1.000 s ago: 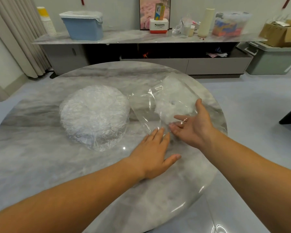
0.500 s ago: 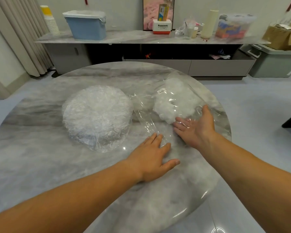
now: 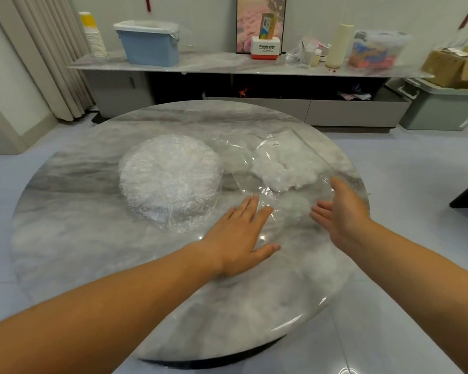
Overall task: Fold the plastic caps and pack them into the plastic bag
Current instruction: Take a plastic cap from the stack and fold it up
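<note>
A round stack of clear plastic caps (image 3: 170, 179) sits on the round marble table (image 3: 97, 238), left of centre. To its right lies a flat clear plastic bag (image 3: 278, 195) with a white bundle of folded caps (image 3: 284, 168) inside, near its far end. My left hand (image 3: 241, 238) lies flat, palm down, fingers straight, on the bag's near end. My right hand (image 3: 341, 211) hovers just right of it, palm turned inward, fingers straight, at the bag's right edge; contact with the bag is unclear.
The table's right edge (image 3: 362, 206) runs close behind my right hand. Beyond the table stands a long low cabinet (image 3: 254, 66) with a blue bin (image 3: 150, 44), paper cups, boxes and a roll. A grey crate (image 3: 441, 103) stands on the floor at right.
My right hand has lifted off the bag near the white bundle and drawn back to the right, palm turned inward. My left hand stays flat on the bag's near end.
</note>
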Motion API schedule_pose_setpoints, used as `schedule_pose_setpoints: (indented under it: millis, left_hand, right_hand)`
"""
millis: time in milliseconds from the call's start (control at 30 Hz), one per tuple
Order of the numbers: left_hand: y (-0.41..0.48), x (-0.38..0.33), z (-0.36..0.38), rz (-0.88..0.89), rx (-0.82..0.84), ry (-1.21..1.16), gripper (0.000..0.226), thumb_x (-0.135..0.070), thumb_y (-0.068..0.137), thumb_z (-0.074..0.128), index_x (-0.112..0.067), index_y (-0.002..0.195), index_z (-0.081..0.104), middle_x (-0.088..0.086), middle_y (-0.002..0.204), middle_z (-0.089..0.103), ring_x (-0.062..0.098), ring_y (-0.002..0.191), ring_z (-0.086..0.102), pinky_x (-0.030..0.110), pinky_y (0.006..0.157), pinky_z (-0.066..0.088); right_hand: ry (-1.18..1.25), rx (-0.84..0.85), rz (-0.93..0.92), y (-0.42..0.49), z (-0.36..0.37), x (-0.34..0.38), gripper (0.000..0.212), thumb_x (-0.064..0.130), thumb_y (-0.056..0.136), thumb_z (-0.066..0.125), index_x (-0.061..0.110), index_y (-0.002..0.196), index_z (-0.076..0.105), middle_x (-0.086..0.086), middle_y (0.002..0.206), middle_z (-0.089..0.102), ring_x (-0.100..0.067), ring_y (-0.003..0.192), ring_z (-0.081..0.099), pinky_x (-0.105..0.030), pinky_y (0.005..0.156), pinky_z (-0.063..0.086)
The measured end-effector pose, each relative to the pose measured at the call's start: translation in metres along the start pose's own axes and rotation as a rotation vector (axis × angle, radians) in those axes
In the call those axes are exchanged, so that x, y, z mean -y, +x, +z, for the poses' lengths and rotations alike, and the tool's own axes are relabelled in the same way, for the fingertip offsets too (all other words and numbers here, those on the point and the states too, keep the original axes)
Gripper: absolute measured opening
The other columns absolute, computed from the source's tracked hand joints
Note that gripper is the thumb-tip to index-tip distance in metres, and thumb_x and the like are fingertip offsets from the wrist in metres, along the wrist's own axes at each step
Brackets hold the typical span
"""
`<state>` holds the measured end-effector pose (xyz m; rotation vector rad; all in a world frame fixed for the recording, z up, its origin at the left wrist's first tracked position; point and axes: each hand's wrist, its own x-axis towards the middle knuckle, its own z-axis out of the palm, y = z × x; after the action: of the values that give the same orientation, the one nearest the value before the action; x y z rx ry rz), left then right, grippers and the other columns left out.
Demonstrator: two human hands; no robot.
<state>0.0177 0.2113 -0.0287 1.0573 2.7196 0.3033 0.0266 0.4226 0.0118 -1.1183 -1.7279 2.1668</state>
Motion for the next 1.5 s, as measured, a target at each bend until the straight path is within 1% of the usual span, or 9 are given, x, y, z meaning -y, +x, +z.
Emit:
schedule_pose_setpoints:
  millis: [233,333,433,533,633,800,1067,1267,1500]
  left_hand:
    - [-0.058,0.06,-0.025,-0.202,-0.155,0.163,0.057,-0.056,0.103,0.031,-0.019,0.144,0.046,0.011,0.164,0.022,0.026,0.152,0.015,0.039,0.125,0.007]
    - [-0.089,0.08,-0.024,-0.264,-0.138,0.229,0.07,-0.062,0.093,0.015,-0.022,0.124,0.063,0.008,0.144,0.046,0.026,0.135,0.04,0.037,0.112,0.028]
    - [-0.104,0.09,-0.019,-0.288,-0.069,0.232,0.069,-0.062,0.088,0.012,-0.024,0.107,0.066,0.004,0.132,0.051,0.023,0.123,0.046,0.036,0.102,0.035]
    - [-0.118,0.096,-0.014,-0.28,0.001,0.166,0.071,-0.061,0.086,0.011,-0.026,0.115,0.065,0.006,0.142,0.046,0.025,0.134,0.042,0.036,0.109,0.031]
    - [-0.129,0.104,-0.011,-0.27,0.067,0.12,0.076,-0.063,0.085,0.013,-0.027,0.14,0.052,0.005,0.159,0.032,0.022,0.147,0.028,0.034,0.12,0.022]
    - [-0.138,0.114,-0.015,-0.274,0.099,0.069,0.055,-0.053,0.102,0.035,-0.029,0.151,0.038,0.006,0.168,0.011,0.022,0.154,0.01,0.037,0.124,0.015]
    - [-0.148,0.102,-0.019,-0.188,0.175,0.098,0.067,-0.065,0.101,0.025,-0.031,0.158,0.025,0.0,0.168,-0.018,0.015,0.154,-0.015,0.037,0.126,0.001]
    - [-0.157,0.082,-0.015,-0.109,0.24,0.064,0.077,-0.071,0.097,0.02,-0.028,0.16,0.019,-0.003,0.169,-0.004,0.009,0.155,-0.006,0.032,0.126,0.002]
    - [-0.171,0.061,-0.015,-0.045,0.24,0.007,0.07,-0.069,0.097,0.036,-0.027,0.153,0.036,-0.01,0.156,0.037,0.011,0.141,0.036,0.031,0.116,0.031]
  right_hand:
    - [-0.463,0.224,-0.413,-0.051,0.025,-0.009,0.026,0.032,0.1,0.055,0.008,0.091,0.063,-0.007,0.088,0.064,-0.021,0.079,0.063,-0.036,0.072,0.051]
    - [-0.828,0.578,-0.62,-0.07,0.05,-0.027,0.045,0.041,0.101,0.051,-0.001,0.099,0.066,-0.019,0.103,0.067,-0.031,0.099,0.062,-0.037,0.09,0.051]
    - [-1.141,0.876,-0.696,-0.084,0.075,-0.047,0.05,0.041,0.107,0.037,0.004,0.103,0.07,-0.01,0.138,0.057,-0.007,0.13,0.039,-0.006,0.102,0.026]
    - [-1.354,0.966,-0.728,-0.08,0.102,-0.07,0.043,0.052,0.106,0.025,0.034,0.098,0.063,0.005,0.165,0.025,-0.011,0.15,0.01,-0.035,0.122,0.013]
    - [-1.506,0.926,-0.787,-0.075,0.118,-0.085,0.051,0.054,0.106,0.02,0.037,0.137,0.056,0.008,0.167,0.018,-0.015,0.152,0.008,-0.043,0.122,0.01]
    - [-1.555,0.852,-0.898,-0.067,0.123,-0.091,0.053,0.051,0.107,0.022,0.025,0.145,0.048,0.011,0.158,0.032,-0.014,0.145,0.022,-0.036,0.113,0.018]
    - [-1.482,0.933,-0.929,-0.078,0.088,-0.086,0.073,0.067,0.097,0.017,0.022,0.138,0.057,0.011,0.149,0.044,-0.011,0.14,0.028,-0.04,0.114,0.03]
    - [-1.352,1.017,-0.851,-0.11,0.05,-0.082,0.053,0.043,0.107,0.027,0.014,0.14,0.057,0.009,0.145,0.047,0.009,0.128,0.024,0.004,0.102,0.004]
    - [-1.314,1.082,-0.726,-0.136,0.016,-0.086,0.053,0.052,0.106,0.025,0.022,0.119,0.067,0.016,0.123,0.059,0.003,0.118,0.048,-0.026,0.109,0.036]
